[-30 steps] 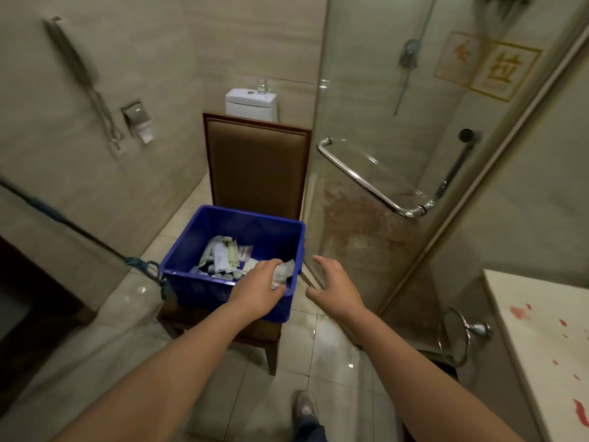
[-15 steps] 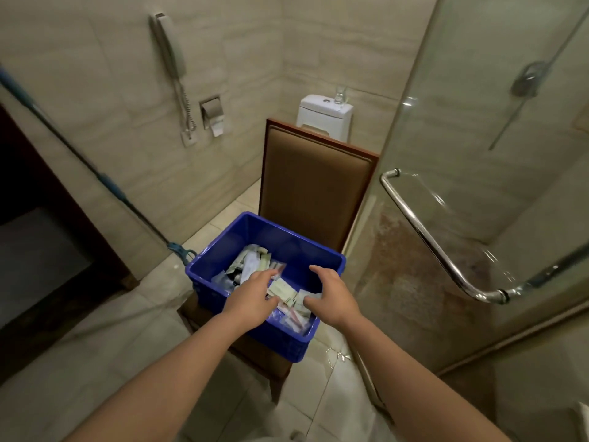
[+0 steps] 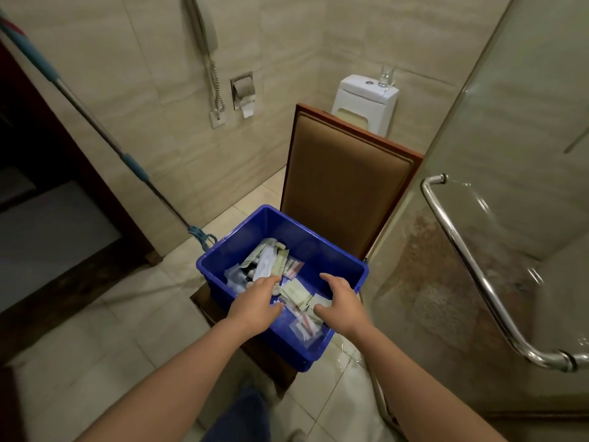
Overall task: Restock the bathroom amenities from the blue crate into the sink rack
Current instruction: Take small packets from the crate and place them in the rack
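Packets (image 3: 280, 266) lie heaped in crate (image 3: 318, 247), which sits on chair (image 3: 344, 193). Left grip (image 3: 258, 301) is down on the pile, can't tell if pinching anything. Right grip (image 3: 342, 301) is spread just above packets, empty. Rack not in view; prob. early, w/ all restocking left.

Bathroom corner, viewed from above. Beige stone-look wall tiles (image 3: 366, 36) meet a pale glossy tiled floor (image 3: 105, 339). A chair (image 3: 347, 183) with a brown padded back and red-brown wooden frame stands before the white toilet cistern (image 3: 366, 103), which carries a drinking glass (image 3: 386, 76). Left wall: telephone handset (image 3: 204, 30), paper holder (image 3: 243, 90), leaning mop handle (image 3: 105, 129), dark wooden door frame (image 3: 63, 148). Right: glass shower door (image 3: 526, 138) with chrome handle (image 3: 468, 260)
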